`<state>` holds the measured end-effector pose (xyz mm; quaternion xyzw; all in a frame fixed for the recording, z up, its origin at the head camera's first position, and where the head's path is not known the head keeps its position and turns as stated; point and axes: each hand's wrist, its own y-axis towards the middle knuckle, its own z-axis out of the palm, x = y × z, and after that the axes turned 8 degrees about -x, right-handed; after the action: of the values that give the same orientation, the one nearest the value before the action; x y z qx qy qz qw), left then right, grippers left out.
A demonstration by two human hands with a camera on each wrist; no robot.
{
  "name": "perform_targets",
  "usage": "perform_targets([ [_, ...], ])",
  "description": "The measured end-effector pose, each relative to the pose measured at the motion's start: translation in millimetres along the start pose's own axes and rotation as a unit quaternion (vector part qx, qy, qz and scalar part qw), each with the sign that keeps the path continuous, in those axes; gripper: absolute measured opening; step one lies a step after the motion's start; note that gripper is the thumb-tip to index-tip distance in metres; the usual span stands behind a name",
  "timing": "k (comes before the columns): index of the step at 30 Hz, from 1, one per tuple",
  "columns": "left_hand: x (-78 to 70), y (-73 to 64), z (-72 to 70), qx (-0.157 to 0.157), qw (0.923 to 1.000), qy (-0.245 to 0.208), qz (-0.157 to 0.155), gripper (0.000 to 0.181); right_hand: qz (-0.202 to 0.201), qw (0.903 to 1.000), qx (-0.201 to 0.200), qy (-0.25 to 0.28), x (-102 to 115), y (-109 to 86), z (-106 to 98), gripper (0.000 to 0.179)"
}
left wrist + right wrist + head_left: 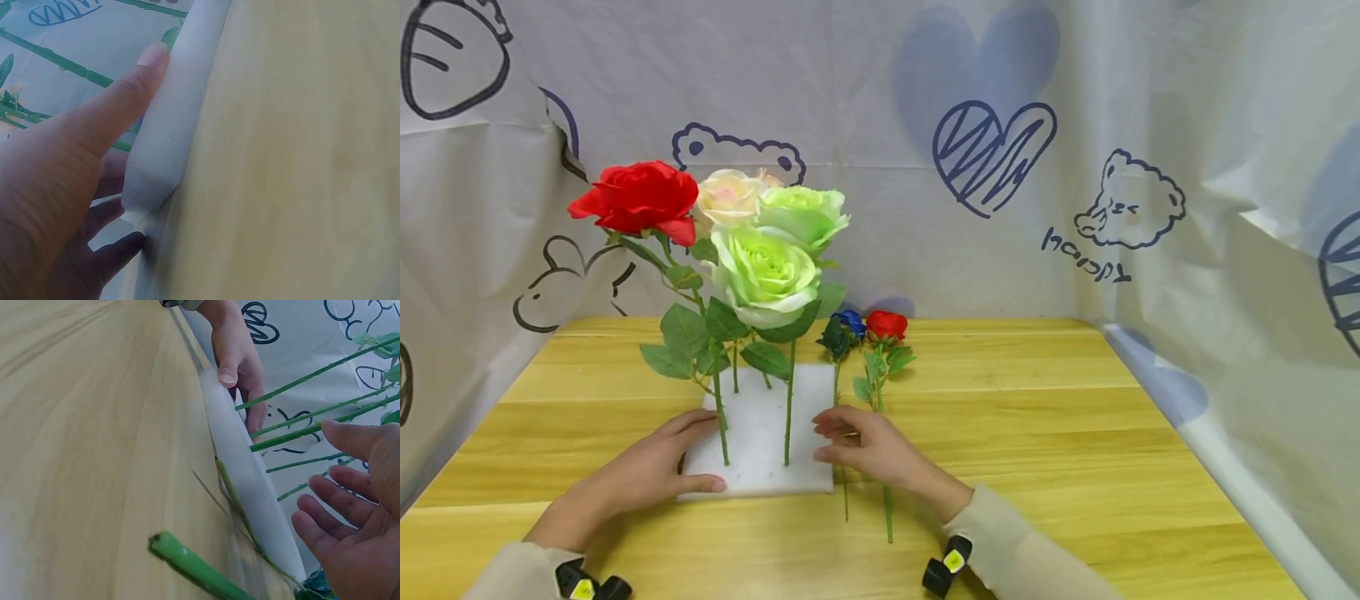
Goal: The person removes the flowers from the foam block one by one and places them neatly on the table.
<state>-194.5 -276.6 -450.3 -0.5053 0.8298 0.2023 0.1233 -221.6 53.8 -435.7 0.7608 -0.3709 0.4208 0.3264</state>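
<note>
A white foam block (pixel 756 479) lies on the table with several artificial roses upright in it. A red rose (pixel 643 200) leans left, a cream rose (pixel 728 196) stands behind, and two pale green roses (pixel 769 273) are at the front and right. My left hand (pixel 651 467) holds the block's left front corner, its thumb (pixel 147 69) along the front edge and fingers by the left side. Over the right edge my right hand (pixel 876 446) hovers, fingers loosely spread and nothing in them. In the right wrist view the hand (pixel 362 506) is apart from the stems.
Right of the block lie a blue rose (pixel 850 322) and a small red rose (pixel 887 325), stems toward me, partly beneath my right hand. The wooden table (pixel 1037 433) ends at a pale cloth backdrop (pixel 865 100) with drawings, which also encloses the sides.
</note>
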Motion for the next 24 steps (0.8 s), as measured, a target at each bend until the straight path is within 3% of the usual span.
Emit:
perform_targets([
  [17,1.5,0.2,0.9,-0.001,1.0000,0.003,0.000,0.094,0.018,0.9996,0.013,-0.019,3,12.0,19,0.038],
  [24,2.2,0.1,2.3,-0.002,1.0000,0.000,-0.005,0.095,0.008,0.9993,0.020,-0.030,4,16.9,27,0.032],
])
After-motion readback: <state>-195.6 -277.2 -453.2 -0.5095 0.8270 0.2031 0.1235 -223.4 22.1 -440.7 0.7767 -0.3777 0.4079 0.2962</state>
